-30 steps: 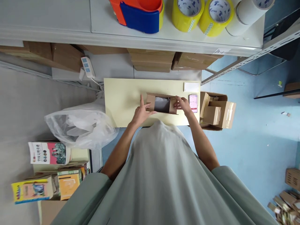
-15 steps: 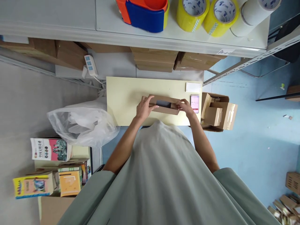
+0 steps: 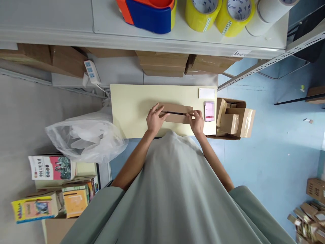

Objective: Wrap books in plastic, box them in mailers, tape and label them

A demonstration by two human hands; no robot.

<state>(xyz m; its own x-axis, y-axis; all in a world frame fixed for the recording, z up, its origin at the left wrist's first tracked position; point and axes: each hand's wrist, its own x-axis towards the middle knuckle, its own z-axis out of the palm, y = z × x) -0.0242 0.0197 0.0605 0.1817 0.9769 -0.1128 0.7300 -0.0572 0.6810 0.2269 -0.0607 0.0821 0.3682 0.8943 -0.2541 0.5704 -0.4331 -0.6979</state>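
A small brown cardboard box (image 3: 177,118) sits on the pale yellow table (image 3: 132,108) in front of me. Its two long flaps lie almost together, with a thin dark gap between them; the contents are hidden. My left hand (image 3: 154,119) grips the box's left end, thumb on the near flap and fingers on the far one. At the right end, my right hand (image 3: 196,122) pinches the flap edges with bent fingers. A phone (image 3: 209,111) with a pink screen lies just right of that hand, below a white card (image 3: 206,93).
Tape rolls (image 3: 203,15) and an orange-blue tape dispenser (image 3: 149,17) stand on the shelf above. Left of the table is a clear plastic bag (image 3: 86,135), with books (image 3: 76,201) below it. An open carton of small boxes (image 3: 236,122) stands at the right.
The box's flaps have come together, narrowing the wide dark opening to a slit. My right hand has moved slightly left and down along the box's end.
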